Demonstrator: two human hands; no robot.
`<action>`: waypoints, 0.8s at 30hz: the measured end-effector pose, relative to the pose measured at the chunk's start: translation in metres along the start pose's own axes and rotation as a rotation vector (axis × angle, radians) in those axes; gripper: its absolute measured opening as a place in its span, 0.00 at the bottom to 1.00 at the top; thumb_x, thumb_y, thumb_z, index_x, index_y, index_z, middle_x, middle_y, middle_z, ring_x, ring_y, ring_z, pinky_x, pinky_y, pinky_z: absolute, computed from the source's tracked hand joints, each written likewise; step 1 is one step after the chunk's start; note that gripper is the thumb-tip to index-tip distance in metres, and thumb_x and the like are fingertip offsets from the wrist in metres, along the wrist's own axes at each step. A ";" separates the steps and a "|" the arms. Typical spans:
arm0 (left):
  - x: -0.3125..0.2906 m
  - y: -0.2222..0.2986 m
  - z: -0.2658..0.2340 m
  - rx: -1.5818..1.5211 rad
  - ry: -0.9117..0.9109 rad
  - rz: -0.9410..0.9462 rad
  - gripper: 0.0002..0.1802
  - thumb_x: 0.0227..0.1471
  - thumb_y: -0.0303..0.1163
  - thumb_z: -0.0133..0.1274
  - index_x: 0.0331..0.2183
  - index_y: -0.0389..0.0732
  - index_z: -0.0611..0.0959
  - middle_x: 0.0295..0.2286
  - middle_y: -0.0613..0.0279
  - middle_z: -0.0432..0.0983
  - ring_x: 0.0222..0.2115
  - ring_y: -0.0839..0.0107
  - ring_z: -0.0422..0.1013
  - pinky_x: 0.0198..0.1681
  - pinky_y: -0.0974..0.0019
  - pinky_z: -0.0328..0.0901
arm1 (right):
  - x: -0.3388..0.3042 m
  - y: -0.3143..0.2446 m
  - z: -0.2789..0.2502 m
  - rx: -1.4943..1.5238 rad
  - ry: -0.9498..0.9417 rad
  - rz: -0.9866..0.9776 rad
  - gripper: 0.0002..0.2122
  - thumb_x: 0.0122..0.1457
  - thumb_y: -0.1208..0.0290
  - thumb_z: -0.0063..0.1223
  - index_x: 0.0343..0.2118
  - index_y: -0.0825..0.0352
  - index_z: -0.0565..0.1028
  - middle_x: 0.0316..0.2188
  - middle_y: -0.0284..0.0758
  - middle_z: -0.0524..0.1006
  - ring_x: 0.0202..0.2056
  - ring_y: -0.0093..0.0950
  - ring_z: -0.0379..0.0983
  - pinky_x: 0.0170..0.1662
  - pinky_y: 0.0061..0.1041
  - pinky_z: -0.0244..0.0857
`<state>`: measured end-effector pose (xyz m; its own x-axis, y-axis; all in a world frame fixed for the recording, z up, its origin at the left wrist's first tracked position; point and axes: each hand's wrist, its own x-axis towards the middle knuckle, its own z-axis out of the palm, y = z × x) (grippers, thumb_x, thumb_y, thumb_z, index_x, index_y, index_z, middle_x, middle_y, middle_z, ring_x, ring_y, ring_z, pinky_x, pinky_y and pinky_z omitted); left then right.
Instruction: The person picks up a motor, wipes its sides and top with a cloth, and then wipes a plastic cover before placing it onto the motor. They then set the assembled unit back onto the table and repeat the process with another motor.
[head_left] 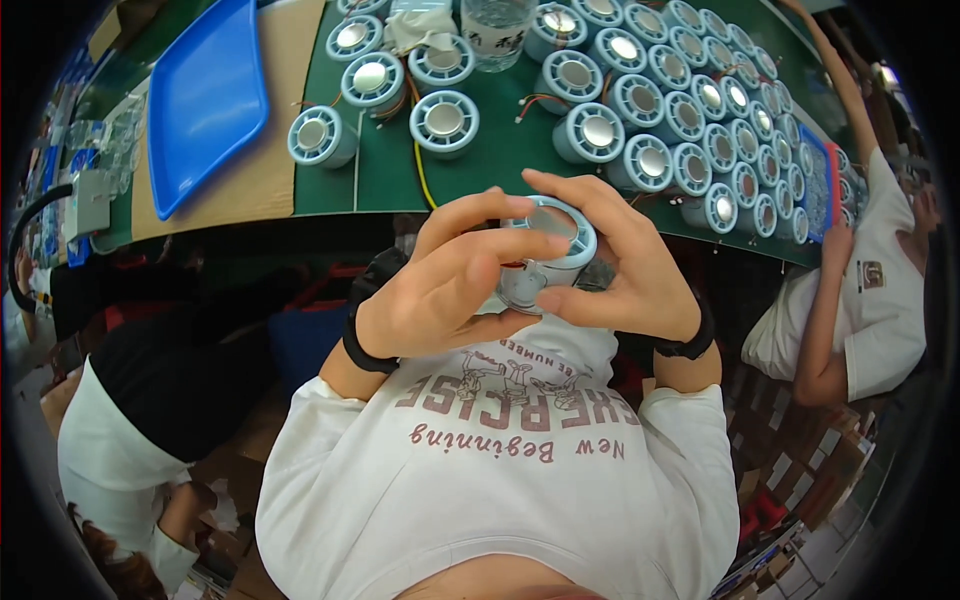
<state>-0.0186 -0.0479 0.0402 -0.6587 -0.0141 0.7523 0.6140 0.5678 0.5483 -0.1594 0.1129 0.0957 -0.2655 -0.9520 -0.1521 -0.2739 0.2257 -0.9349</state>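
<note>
Fingers (455,218) of the left hand (425,300) and right hand (645,275) hold one blue-rimmed cylindrical housing (555,222) between the white T-shirt (490,480) and green counter (490,170), where similar housings (640,100) stand upright.

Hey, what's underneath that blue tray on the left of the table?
A brown cardboard sheet shows beside the blue tray, lying on the green tabletop. The tray covers whatever lies directly beneath it.
</note>
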 end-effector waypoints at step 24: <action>-0.059 -0.068 -0.056 0.445 0.490 -0.764 0.50 0.45 0.30 0.66 0.62 0.37 0.54 0.55 0.51 0.58 0.56 0.60 0.59 0.58 0.60 0.56 | -0.053 0.055 -0.160 -0.415 1.083 0.233 0.28 0.47 0.69 0.68 0.51 0.72 0.69 0.44 0.37 0.74 0.44 0.26 0.71 0.46 0.23 0.66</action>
<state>0.0022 -0.1317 -0.0210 -0.4949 -0.7821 0.3787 -0.1816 0.5193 0.8351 -0.3086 0.2085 0.1041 -0.9390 -0.2529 0.2330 -0.3417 0.6103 -0.7147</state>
